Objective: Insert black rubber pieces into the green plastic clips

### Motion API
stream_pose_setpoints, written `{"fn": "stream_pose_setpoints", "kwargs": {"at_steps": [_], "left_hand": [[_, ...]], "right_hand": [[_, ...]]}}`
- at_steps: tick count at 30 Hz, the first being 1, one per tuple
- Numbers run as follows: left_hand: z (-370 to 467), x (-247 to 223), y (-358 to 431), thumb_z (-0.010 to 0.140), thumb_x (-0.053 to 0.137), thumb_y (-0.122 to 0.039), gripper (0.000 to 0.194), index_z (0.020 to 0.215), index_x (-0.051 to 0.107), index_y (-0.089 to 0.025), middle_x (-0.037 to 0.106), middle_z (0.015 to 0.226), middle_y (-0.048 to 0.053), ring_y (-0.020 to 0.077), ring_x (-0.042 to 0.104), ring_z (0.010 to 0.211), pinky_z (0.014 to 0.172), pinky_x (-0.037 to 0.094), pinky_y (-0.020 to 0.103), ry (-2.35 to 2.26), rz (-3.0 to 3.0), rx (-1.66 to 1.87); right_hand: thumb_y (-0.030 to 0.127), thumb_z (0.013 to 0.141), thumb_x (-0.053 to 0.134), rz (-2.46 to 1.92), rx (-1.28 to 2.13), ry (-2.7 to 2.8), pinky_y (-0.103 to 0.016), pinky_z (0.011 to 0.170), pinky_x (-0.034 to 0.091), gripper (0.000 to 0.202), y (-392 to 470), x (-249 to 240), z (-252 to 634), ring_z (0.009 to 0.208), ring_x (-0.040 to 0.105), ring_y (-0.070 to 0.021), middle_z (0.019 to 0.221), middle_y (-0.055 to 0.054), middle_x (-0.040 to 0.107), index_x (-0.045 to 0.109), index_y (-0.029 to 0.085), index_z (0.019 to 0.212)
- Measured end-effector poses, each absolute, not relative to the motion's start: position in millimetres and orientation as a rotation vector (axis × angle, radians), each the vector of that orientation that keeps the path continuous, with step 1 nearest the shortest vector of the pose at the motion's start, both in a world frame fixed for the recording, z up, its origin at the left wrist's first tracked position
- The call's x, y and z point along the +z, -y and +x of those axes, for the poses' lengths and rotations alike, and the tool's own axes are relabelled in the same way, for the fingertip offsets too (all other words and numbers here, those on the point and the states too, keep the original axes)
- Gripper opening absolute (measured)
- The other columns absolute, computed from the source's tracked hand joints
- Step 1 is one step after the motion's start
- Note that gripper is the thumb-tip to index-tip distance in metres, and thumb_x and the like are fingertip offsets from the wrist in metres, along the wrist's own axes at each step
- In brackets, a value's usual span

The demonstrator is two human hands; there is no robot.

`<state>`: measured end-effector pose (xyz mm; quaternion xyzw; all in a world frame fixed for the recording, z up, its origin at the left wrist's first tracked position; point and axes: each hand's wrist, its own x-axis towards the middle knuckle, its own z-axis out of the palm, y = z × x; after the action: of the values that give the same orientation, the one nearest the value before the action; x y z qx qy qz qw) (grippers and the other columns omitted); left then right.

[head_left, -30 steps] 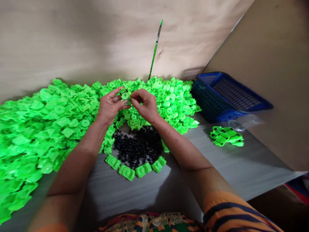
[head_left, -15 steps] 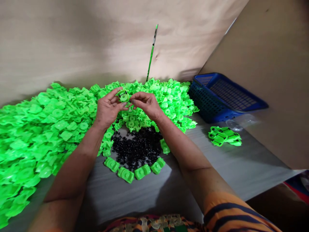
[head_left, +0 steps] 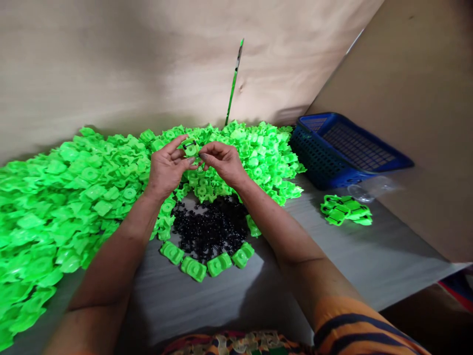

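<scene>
My left hand (head_left: 168, 165) holds up a small green plastic toy car body (head_left: 191, 149), its underside toward me, between thumb and fingers. A black wheel axle (head_left: 189, 144) lies across the body's upper end. At the lower right edge of the body, the thumb and forefinger of my right hand (head_left: 221, 160) are pinched together. What they grip is too small and covered to make out. Below my hands lies a heap of small black parts (head_left: 212, 229), which look like wheel axles. Several green car bodies (head_left: 219, 264) stand in an arc around its near side.
A large pile of green car bodies (head_left: 88, 177) spreads along the wooden wall. At right are a blue plastic basket (head_left: 321, 158), a clear plastic piece (head_left: 360, 193) and a cluster of green bodies with black axles (head_left: 345, 210) on the grey table (head_left: 369, 256). A thin green-and-black strip (head_left: 234, 81) rises behind the pile.
Both hands stay at the toy car body in nearly the same pose, with only a slight shift of the fingers. The whole view has shifted a little.
</scene>
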<state>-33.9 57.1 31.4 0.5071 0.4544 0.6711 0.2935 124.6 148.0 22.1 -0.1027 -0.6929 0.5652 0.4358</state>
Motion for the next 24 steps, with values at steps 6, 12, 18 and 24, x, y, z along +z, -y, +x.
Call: {"fn": "stream_pose_setpoints", "kwargs": {"at_steps": [6,12,18,24], "left_hand": [[-31,33,-56,0.069,0.092,-0.023,0.058,0.125,0.077,-0.02,0.068,0.077,-0.004,0.0158,0.072,0.076,0.083,0.073,0.041,-1.23,1.318,1.768],[-29,35,-53,0.071,0.087,-0.014,0.062,0.131,0.076,-0.021,0.04,0.061,-0.011,0.0116,0.061,0.061,0.086,0.072,0.041,-1.274,1.238,1.781],[-27,37,-52,0.069,0.092,-0.02,0.065,0.132,0.076,-0.022,0.032,0.059,-0.012,0.0094,0.053,0.054,0.08,0.073,0.037,-1.295,1.25,1.785],[-22,42,-49,0.066,0.098,-0.034,0.065,0.127,0.077,-0.023,0.034,0.055,-0.012,0.0076,0.05,0.049,0.07,0.072,0.03,-1.29,1.29,1.792]], "right_hand": [[0.047,0.083,0.082,-0.259,1.425,1.698,-0.022,0.062,0.054,0.034,-149,17,120,0.069,0.064,-0.0088,0.077,0.004,0.066,0.063,0.02,0.089],[0.047,0.081,0.084,-0.312,1.439,1.657,-0.023,0.064,0.055,0.037,-143,14,116,0.071,0.062,-0.009,0.081,0.004,0.065,0.059,0.022,0.09],[0.043,0.086,0.078,-0.308,1.389,1.659,-0.025,0.068,0.054,0.031,-140,11,113,0.07,0.056,-0.0087,0.078,0.006,0.058,0.054,0.023,0.089],[0.035,0.088,0.072,-0.27,1.32,1.668,-0.025,0.071,0.053,0.023,-137,10,111,0.073,0.055,-0.0091,0.077,0.006,0.055,0.052,0.023,0.087]]}}
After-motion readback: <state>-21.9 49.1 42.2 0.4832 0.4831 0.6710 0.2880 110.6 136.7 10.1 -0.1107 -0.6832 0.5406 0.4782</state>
